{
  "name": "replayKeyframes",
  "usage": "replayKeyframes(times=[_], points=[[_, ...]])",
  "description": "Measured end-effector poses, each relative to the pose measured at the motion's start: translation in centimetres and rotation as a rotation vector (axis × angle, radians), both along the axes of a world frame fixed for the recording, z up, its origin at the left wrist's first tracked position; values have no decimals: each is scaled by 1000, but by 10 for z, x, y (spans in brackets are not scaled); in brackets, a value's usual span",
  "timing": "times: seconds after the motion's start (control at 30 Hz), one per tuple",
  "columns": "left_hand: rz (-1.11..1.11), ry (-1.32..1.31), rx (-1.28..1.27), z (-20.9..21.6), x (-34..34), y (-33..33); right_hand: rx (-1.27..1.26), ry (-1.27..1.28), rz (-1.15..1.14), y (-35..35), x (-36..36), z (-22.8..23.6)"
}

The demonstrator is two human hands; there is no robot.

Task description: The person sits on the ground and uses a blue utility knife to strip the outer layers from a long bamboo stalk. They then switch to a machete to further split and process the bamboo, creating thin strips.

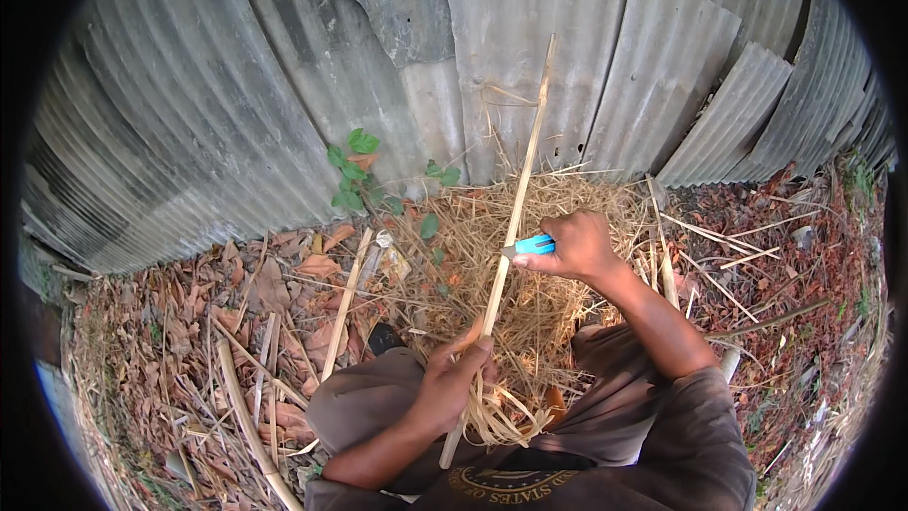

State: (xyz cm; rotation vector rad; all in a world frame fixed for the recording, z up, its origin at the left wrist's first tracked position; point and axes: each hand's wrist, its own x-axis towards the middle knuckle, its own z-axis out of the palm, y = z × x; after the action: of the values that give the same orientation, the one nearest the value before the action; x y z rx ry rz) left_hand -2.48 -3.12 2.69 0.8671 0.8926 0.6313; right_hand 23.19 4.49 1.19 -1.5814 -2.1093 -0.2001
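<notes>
A long, pale strip of split bamboo [520, 191] slants up and away from my lap toward the metal wall. My left hand [452, 380] is wrapped round its lower part, near my knees. In my right hand [579, 248] is a blue-handled utility knife [535, 245], its tip end against the strip about midway along. Thin curled shavings [501, 419] hang by my left hand, over my lap. A loose sliver [509, 95] still clings near the strip's far end.
Overlapping corrugated metal sheets [369, 66] form a wall ahead. A heap of shavings [549, 322] lies between my legs. Dry leaves [274, 289] and bamboo sticks [244, 412] cover the ground at left; more thin sticks [724, 244] lie at right. A green plant [350, 175] grows by the wall.
</notes>
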Motion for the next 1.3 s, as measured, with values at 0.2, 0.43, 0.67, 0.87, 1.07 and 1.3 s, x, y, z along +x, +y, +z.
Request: replayKeyframes(times=[0.2, 0.43, 0.67, 0.87, 1.07, 1.3], points=[[-21, 19, 79, -8, -13, -3, 33, -61, 5, -3, -11, -1], [-48, 11, 121, -9, -13, -11, 63, 13, -114, 18, 12, -4], [-191, -14, 209, -18, -14, -22, 45, 38, -445, 31, 67, 3], [-299, -22, 353, -27, -15, -33, 70, 79, -624, 38, 131, 3], [-368, -34, 411, -18, -2, -30, 123, 85, -676, 33, 161, -13], [-352, -32, 310, -19, 11, -23, 140, 23, -744, 31, 175, -30]])
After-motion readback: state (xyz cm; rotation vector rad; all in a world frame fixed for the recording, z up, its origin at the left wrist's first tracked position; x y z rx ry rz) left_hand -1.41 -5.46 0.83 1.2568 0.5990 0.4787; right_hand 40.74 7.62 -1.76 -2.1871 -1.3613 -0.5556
